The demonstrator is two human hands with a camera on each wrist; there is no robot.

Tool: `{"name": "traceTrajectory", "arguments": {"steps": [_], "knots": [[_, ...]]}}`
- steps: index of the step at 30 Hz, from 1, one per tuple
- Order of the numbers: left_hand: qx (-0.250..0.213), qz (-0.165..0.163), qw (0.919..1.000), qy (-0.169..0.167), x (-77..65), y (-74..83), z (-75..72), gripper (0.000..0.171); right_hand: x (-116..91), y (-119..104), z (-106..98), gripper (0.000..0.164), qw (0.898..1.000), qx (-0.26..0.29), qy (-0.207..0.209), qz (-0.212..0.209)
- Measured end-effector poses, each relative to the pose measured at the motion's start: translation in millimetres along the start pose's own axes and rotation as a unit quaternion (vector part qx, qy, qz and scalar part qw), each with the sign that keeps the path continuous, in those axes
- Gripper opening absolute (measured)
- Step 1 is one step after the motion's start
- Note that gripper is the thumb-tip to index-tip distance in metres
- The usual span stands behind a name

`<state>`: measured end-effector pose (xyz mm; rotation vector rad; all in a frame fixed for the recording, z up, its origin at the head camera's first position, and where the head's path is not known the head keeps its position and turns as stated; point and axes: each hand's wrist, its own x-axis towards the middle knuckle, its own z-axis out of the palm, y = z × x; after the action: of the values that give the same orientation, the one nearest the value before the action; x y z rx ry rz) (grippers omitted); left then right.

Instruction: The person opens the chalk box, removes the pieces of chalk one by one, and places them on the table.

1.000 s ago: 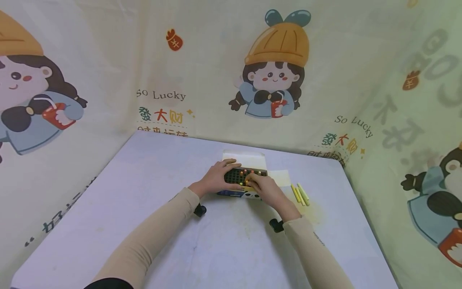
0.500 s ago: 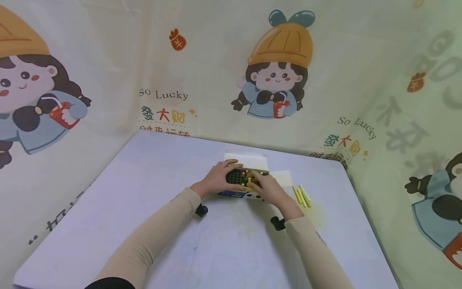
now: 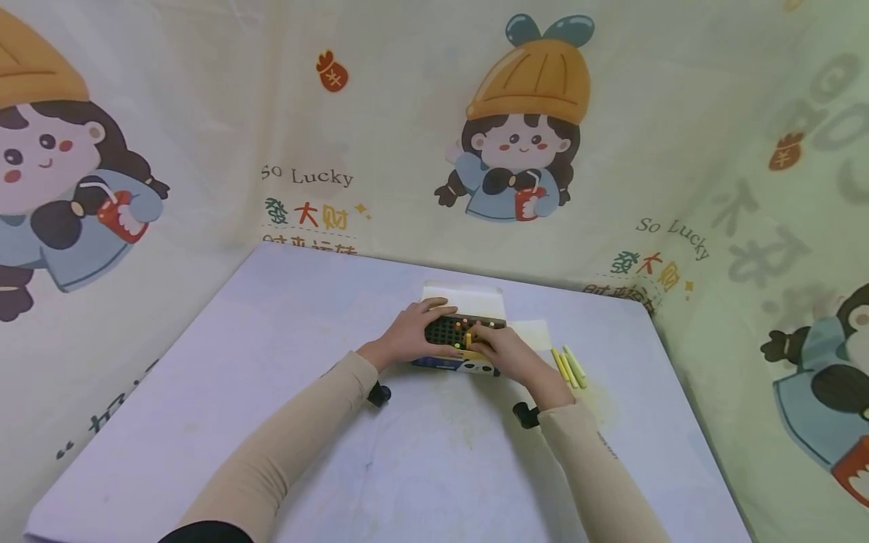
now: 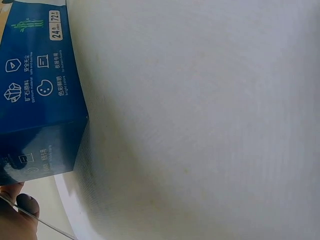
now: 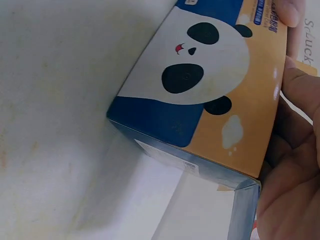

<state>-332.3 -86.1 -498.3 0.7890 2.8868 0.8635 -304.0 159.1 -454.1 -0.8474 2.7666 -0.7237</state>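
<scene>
An open chalk box (image 3: 444, 364) stands on the table, its blue and orange front printed with a panda. A black grid of holes (image 3: 440, 332) fills its top, with several coloured chalk ends showing towards the right. My left hand (image 3: 407, 334) grips the box's left end, thumb along the front and fingers over the back. My right hand (image 3: 509, 353) is over the right part of the grid, thumb and finger pinching an orange-yellow chalk stick (image 3: 468, 341) that stands upright. In the right wrist view the panda front (image 5: 210, 65) is close beside my curled fingers.
Several loose yellow chalk sticks (image 3: 569, 367) lie on the white table (image 3: 407, 467) to the right of the box. The box's white lid flap (image 3: 465, 298) stands open at the back, with a pale side flap (image 3: 532, 334) to the right.
My right hand has shifted slightly to the right, and more of the orange-yellow chalk stick shows above the grid. My left hand keeps its hold on the box. The head view has shifted slightly.
</scene>
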Motion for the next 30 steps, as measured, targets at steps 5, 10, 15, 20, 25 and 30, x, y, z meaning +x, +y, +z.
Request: {"name": "traceTrajectory", "arguments": {"steps": [5,10,15,20,25,30], "knots": [[0.003,-0.001,1.0000,-0.001,-0.4,1.1,-0.4,0.093,0.2,0.0,3.6,0.012,1.000,-0.011,0.009,0.002],[0.007,0.000,1.0000,0.001,0.1,0.3,1.0,0.093,-0.3,-0.5,5.5,0.012,1.000,-0.011,0.012,0.009],[0.006,-0.001,1.0000,0.006,-0.5,-0.2,2.0,0.092,-1.3,-0.4,6.2,0.013,1.000,-0.013,0.019,0.003],[0.004,-0.003,1.0000,0.005,-1.5,0.2,2.0,0.091,-1.0,-0.4,6.8,0.017,1.000,-0.003,0.017,0.011],[0.008,-0.003,1.0000,0.004,-1.1,-0.3,2.8,0.091,-0.6,-0.1,7.0,0.026,1.000,0.011,0.018,0.020],[0.011,-0.003,0.9999,0.003,0.0,-0.6,2.8,0.093,-1.1,-0.9,5.3,0.031,1.000,0.013,0.019,0.021]]}}
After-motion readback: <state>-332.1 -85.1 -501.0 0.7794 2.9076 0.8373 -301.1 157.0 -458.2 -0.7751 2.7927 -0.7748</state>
